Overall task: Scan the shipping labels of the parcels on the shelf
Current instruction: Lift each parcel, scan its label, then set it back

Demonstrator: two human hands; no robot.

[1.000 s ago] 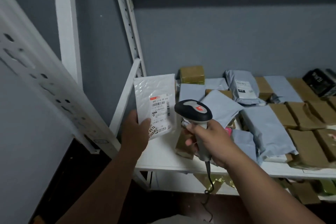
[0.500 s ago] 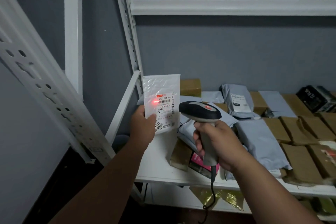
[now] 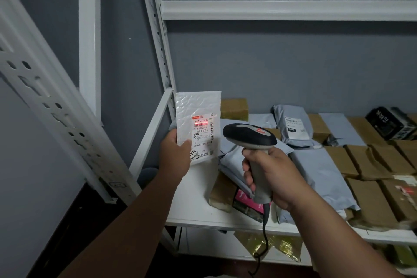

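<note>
White bubble mailer (image 3: pixel 198 117) at frame centre-left, upright, lower left corner pinched by left hand (image 3: pixel 176 155). Red scan line across barcode of shipping label (image 3: pixel 203 136). Just right of centre: handheld scanner (image 3: pixel 252 142), head aimed at label, grip wrapped by right hand (image 3: pixel 270 176). Hands apart. Right half: grey poly bags (image 3: pixel 320 171) and brown parcels (image 3: pixel 370 198) flat on white shelf (image 3: pixel 191 205).

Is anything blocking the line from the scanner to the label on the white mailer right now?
Nothing visible does. The left hand holds the white mailer upright, thumb covering only the lower corner of the label. The scanner, gripped by the right hand, faces it across open air, red light on the barcode.
</note>
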